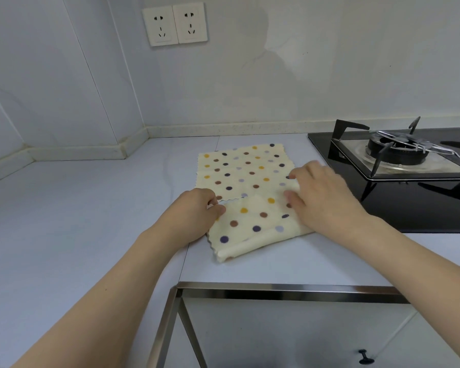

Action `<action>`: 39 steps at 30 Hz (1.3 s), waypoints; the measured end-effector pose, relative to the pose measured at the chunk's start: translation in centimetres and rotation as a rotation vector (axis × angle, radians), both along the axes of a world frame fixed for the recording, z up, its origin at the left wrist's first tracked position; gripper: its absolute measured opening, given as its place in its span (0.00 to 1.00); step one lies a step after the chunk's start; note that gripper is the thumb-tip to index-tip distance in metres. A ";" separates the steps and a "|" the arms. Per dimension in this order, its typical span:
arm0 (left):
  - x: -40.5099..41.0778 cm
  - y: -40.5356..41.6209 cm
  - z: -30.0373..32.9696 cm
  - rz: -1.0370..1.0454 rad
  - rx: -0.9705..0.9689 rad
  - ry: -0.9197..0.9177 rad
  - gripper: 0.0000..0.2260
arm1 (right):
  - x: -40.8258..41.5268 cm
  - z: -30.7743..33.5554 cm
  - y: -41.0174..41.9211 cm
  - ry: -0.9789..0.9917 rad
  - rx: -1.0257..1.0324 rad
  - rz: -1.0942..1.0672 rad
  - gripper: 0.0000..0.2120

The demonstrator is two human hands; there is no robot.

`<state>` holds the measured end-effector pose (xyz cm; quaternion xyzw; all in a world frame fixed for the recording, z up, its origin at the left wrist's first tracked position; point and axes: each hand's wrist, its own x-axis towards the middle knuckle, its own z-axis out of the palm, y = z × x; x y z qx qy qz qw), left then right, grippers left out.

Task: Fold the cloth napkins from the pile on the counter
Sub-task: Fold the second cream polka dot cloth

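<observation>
Desk: we see a pale desk (pixel 77 208) running into a corner on the left, with a steel-edged frame (pixel 290 292) at its near edge.
Stove: a black gas stove (pixel 398 166) is set into the desk on the right, its burner well behind the right hand.
Sockets: two white wall sockets (pixel 174 23) sit side by side above the desk.
Flat napkin: a cream dotted napkin (pixel 239 168) lies spread on the desk left of the stove, its long axis running left to right, tilted slightly up at the right.
Folded napkin: a second dotted piece (pixel 252 224) lies nearer us, overlapping the flat napkin's near edge; its long axis slants from near left to far right, with the fold along its near side. We cannot tell whether it is a separate napkin.
Right hand: our right hand (pixel 322 192) lies on the folded napkin's right end, fingers curled and pinching the cloth.
Left hand: our left hand (pixel 194 213) pinches its far left corner between thumb and fingers.
</observation>
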<state>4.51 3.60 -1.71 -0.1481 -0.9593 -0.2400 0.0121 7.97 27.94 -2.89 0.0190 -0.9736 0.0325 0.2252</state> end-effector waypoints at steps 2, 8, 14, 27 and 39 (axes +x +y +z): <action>-0.1 0.0 0.1 0.004 -0.013 -0.002 0.09 | 0.5 -0.7 -0.8 -0.229 -0.051 0.023 0.24; 0.3 -0.7 1.3 0.039 0.109 -0.104 0.06 | 0.9 -2.0 -0.3 -0.510 -0.079 0.031 0.34; 2.5 3.8 0.6 0.021 0.230 0.232 0.12 | 0.8 -1.8 -0.6 -0.524 -0.096 0.028 0.29; 3.7 3.5 -1.5 -0.238 -0.383 -0.223 0.29 | 1.0 -1.6 0.4 -0.545 -0.079 0.025 0.26; 0.9 -0.6 0.9 -0.083 0.021 -0.278 0.12 | 7.4 -0.8 -4.7 0.024 -0.084 0.450 0.17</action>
